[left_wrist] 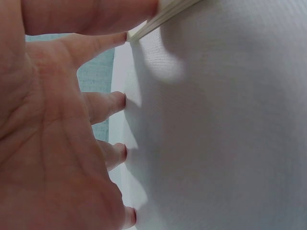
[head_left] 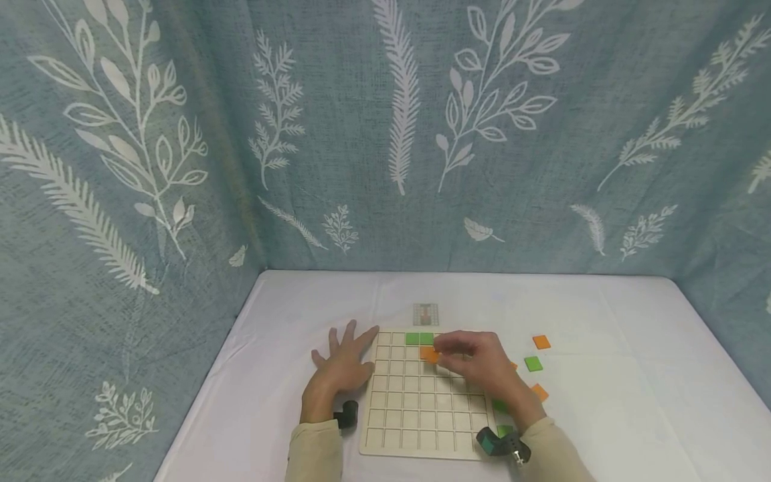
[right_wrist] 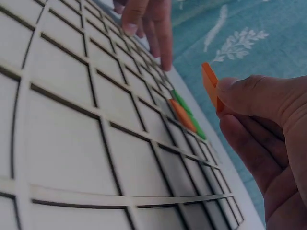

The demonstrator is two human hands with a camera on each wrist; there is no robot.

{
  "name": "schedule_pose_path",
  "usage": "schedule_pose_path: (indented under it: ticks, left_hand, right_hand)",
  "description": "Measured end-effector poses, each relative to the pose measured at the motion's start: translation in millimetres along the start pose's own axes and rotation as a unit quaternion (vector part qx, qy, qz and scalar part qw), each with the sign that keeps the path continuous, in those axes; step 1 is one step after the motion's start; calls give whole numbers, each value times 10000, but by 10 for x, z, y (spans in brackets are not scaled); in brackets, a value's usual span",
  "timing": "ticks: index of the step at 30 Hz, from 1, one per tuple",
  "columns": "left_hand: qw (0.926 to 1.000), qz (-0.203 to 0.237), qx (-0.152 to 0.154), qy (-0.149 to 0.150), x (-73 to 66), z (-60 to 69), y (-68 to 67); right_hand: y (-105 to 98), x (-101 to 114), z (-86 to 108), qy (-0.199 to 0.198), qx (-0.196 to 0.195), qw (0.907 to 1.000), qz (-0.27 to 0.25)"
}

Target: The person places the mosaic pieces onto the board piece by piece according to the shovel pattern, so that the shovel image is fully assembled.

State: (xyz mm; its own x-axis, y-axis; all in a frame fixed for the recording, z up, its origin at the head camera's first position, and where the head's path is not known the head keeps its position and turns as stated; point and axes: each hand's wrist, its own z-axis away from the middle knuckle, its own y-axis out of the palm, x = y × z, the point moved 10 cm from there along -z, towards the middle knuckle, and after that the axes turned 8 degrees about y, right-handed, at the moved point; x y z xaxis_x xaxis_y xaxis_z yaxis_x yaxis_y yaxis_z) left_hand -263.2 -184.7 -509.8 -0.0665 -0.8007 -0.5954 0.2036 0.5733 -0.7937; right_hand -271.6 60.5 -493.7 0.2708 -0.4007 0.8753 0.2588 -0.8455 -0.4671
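Observation:
A pale wooden grid board [head_left: 409, 402] lies on the white table. In its far rows sit two green tiles [head_left: 419, 339] and an orange tile [head_left: 425, 352]. Between thumb and fingers, my right hand [head_left: 478, 361] pinches another orange tile [right_wrist: 211, 86], held tilted just above the board in the right wrist view. My left hand [head_left: 345, 368] is spread on the table at the board's left side. Its index fingertip and thumb touch the board's edge, while the other fingertips rest on the cloth.
Loose orange tiles [head_left: 541, 342] and green tiles [head_left: 533, 363] lie right of the board, some partly hidden by my right arm. A small printed grid card [head_left: 425, 314] lies beyond the far edge. A patterned blue curtain [head_left: 361, 134] surrounds the table.

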Motion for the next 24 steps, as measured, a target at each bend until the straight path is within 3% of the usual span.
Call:
schedule_pose_path:
  ticks: [12,24]
  left_hand:
    - [10000,16,14,-24,-16,9,-5]
    - [10000,37,2,-88,-26,23,-6]
  right_hand:
    - [170,-98,11,353,254,9985,332]
    - [219,-32,31,120,164,9938,1089]
